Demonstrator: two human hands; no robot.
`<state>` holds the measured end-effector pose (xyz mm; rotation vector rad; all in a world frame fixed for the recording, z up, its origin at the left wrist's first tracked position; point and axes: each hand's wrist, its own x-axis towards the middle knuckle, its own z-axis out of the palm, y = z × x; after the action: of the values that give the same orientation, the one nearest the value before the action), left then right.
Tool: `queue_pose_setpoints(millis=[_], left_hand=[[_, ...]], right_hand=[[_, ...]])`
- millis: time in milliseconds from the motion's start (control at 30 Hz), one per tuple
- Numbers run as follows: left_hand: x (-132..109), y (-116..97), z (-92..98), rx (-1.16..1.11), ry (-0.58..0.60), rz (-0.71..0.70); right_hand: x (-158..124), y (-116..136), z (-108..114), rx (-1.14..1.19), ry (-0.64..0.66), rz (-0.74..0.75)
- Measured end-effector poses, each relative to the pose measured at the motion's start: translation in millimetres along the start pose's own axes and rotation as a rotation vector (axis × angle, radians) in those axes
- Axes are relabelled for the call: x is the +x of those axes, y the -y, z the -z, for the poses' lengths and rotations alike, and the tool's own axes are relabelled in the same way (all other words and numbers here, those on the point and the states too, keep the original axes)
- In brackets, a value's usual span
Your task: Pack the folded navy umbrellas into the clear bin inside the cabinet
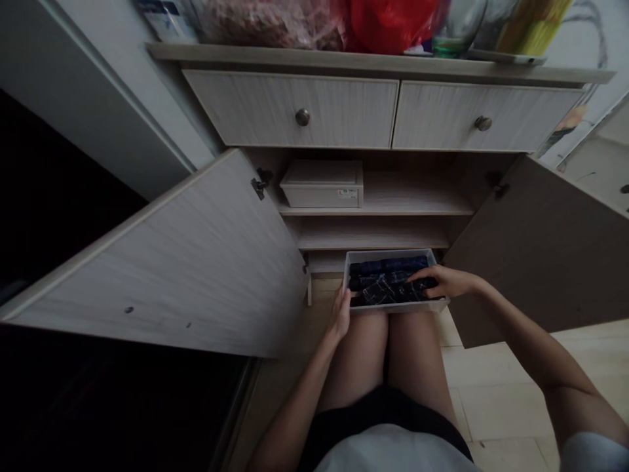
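One head-worn camera looks forward and steeply down from just above the person's thighs, facing a low cabinet close ahead, with the left hand, right hand and floor tiles in view

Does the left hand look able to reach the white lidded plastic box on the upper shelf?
Probably yes: the left hand sits at the edge of the white plastic tray, the cabinet door stands open, and nothing blocks the white lidded plastic box.
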<state>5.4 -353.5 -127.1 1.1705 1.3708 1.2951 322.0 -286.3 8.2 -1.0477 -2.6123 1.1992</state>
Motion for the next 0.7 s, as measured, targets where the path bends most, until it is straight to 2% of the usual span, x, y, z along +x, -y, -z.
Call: queue_pose_setpoints(millis=[367, 533, 600, 700], left_hand=[[1.5, 1.7, -0.3, 0.008, -0.023, 0.001], [1.3, 3.4, -3.0, 0.018, -0.004, -0.022], [0.5, 3.3, -3.9, 0.038, -0.002, -0.006], [-0.4, 2.4, -4.5, 0.075, 0.005, 0.003]], right_hand=[[9.5, -8.6, -21.1, -0.217, 0.003, -0.094], [1.4, -17.5, -16.2, -0.189, -0.031, 0.031], [-5.9, -26.8, -15.7, -0.087, -0.166, 0.046], [-10.8, -47.4, -29.0, 0.078, -0.607, -0.139]])
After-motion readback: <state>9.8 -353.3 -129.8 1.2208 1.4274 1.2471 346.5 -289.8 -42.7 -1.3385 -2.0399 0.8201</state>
